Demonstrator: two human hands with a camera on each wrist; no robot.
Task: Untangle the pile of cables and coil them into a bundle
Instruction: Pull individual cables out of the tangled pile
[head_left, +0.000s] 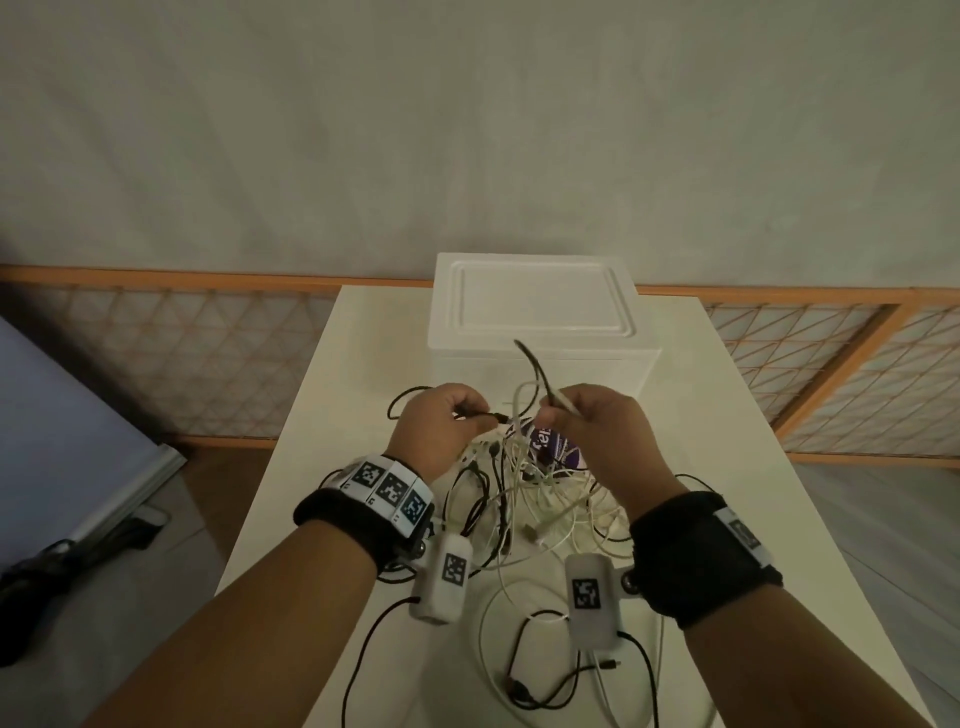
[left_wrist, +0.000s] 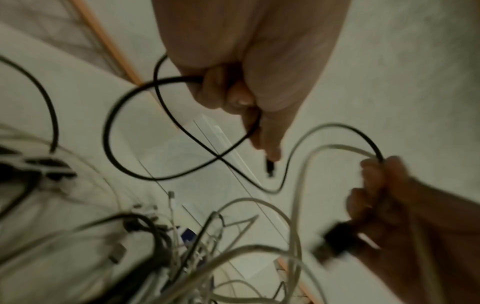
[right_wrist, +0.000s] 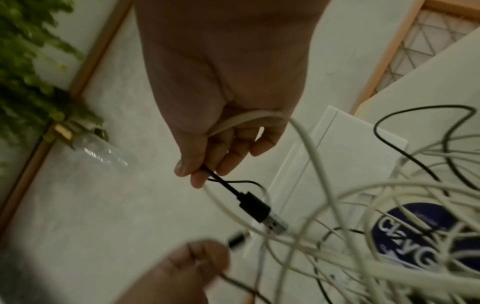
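Note:
A tangle of white and black cables (head_left: 524, 499) lies on the white table (head_left: 363, 364), partly lifted between my hands. My left hand (head_left: 480, 415) grips a looped black cable (left_wrist: 124, 115), whose small plug (left_wrist: 270, 168) pokes out past the thumb. My right hand (head_left: 550, 413) pinches another black cable just behind its USB plug (right_wrist: 255, 207). A white cable (right_wrist: 246, 119) also runs across that palm. A black cable end (head_left: 530, 358) sticks up above the right hand. Both hands hover close together over the far side of the pile.
A white lidded box (head_left: 535, 312) stands just behind the hands. A round dark blue labelled object (right_wrist: 415, 232) lies under the cables. More loose black and white cables (head_left: 545, 670) trail toward the near table edge. A wooden lattice fence (head_left: 208, 353) runs behind the table.

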